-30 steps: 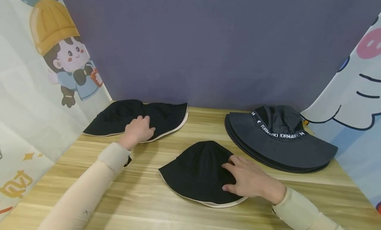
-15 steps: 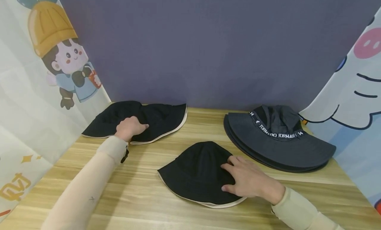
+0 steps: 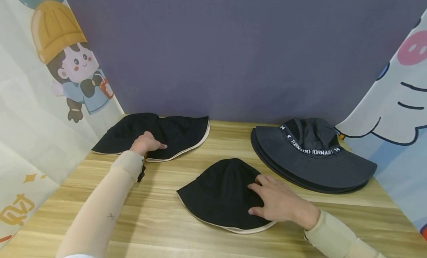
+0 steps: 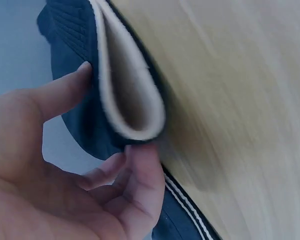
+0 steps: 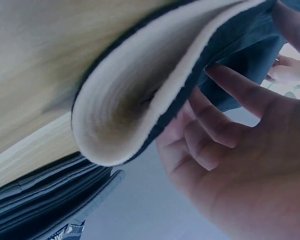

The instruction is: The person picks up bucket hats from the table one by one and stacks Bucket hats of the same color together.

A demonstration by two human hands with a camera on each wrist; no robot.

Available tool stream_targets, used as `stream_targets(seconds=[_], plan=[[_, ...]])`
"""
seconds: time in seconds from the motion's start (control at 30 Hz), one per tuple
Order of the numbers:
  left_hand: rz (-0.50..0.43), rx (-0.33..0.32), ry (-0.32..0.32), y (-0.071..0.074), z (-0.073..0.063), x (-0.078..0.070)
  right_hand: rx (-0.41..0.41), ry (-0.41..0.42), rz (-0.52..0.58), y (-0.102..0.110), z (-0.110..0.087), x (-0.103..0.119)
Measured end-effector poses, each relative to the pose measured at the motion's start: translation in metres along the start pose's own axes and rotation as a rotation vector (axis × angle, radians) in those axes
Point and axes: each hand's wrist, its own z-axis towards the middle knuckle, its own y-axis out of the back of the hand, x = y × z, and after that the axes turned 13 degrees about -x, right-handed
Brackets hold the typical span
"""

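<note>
Two black bucket hats with cream-edged brims lie folded at the back left, the left one (image 3: 115,137) beside the right one (image 3: 188,134). My left hand (image 3: 145,142) is where they meet. In the left wrist view its thumb and curled fingers hold the folded end of the right black hat (image 4: 77,110), whose cream lining shows. A third black bucket hat (image 3: 223,195) lies folded at the front middle. My right hand (image 3: 278,200) rests on that hat's right side, fingers spread and lightly bent. The right wrist view shows fingertips against its outer cloth (image 5: 230,45).
Dark grey wide-brimmed hats (image 3: 317,165) with white-lettered bands lie stacked at the back right. A dark grey panel (image 3: 227,58) stands behind the wooden table (image 3: 156,213). Printed cloth walls stand left (image 3: 30,113) and right (image 3: 397,146).
My left hand has shifted left over the back hats, and its fingers have gone from view behind the hand. The right hand and front hat stay in place.
</note>
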Motion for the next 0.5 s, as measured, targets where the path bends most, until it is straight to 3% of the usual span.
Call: stream_targets(seconds=[0.17, 0.33, 0.5], plan=[[-0.033, -0.021, 0.032, -0.0003, -0.001, -0.0002, -0.005, 0.014, 0.001, -0.0003, 0.0004, -0.0003], [0.002, -0.048, -0.011, 0.0, -0.0012, -0.0027, -0.004, 0.011, 0.002, -0.0006, 0.0002, -0.0007], [-0.037, -0.025, 0.003, -0.0018, 0.0006, -0.0057, -0.001, 0.006, 0.006, -0.0002, 0.0004, -0.0007]])
